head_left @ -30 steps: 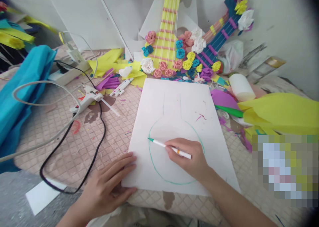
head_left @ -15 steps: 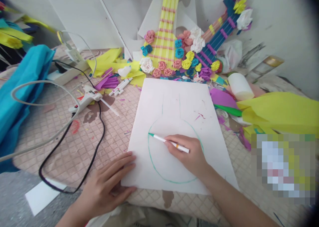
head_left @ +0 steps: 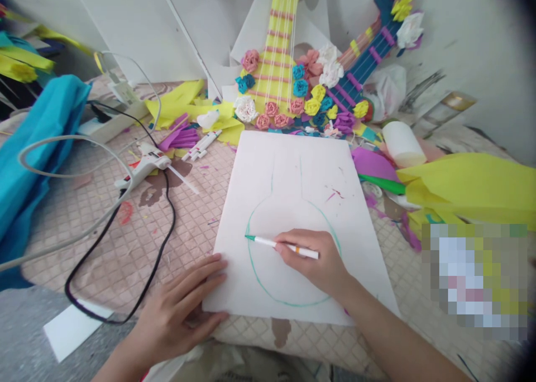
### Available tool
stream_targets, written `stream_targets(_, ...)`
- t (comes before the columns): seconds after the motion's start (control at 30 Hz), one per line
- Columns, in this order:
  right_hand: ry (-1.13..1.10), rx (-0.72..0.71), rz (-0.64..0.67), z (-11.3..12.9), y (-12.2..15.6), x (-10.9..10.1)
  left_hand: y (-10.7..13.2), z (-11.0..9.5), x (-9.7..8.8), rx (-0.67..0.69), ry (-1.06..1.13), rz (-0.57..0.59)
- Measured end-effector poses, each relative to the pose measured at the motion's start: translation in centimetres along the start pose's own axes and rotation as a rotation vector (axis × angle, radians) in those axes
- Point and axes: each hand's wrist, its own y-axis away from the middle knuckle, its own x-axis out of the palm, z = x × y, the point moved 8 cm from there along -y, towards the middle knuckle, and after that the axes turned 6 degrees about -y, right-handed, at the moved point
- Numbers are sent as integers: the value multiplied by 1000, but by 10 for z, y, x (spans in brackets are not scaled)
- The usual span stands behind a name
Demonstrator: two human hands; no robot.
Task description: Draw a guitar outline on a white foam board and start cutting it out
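A white sheet of board [head_left: 255, 158] lies on the table in front of me. On it is a green outline: a round body with two straight neck lines above. My right hand [head_left: 314, 256] pinches a white marker [head_left: 266, 241] with a green tip, which touches the left side of the round outline. The palm side of that hand rests over the drawing and hides part of its right curve. My left hand [head_left: 184, 304] lies with fingers stretched out at the lower left corner of the board, fingertips on its edge.
Behind the board stand a yellow paper guitar [head_left: 274, 80] and a blue one [head_left: 355, 80], trimmed with paper flowers. At left lie a glue gun [head_left: 146, 164], looping cables, a power strip [head_left: 113, 119] and blue crepe paper [head_left: 37, 164]. Yellow paper [head_left: 473, 181] and a white roll [head_left: 402, 143] are at right.
The marker tip has moved slightly down and left along the left curve of the outline, with my right hand. My left hand has stayed in place.
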Motion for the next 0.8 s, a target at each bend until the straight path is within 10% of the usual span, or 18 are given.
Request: stream_targets(0.8, -86, 34, 215, 7, 3, 12, -3, -1, -2, -8, -7, -4)
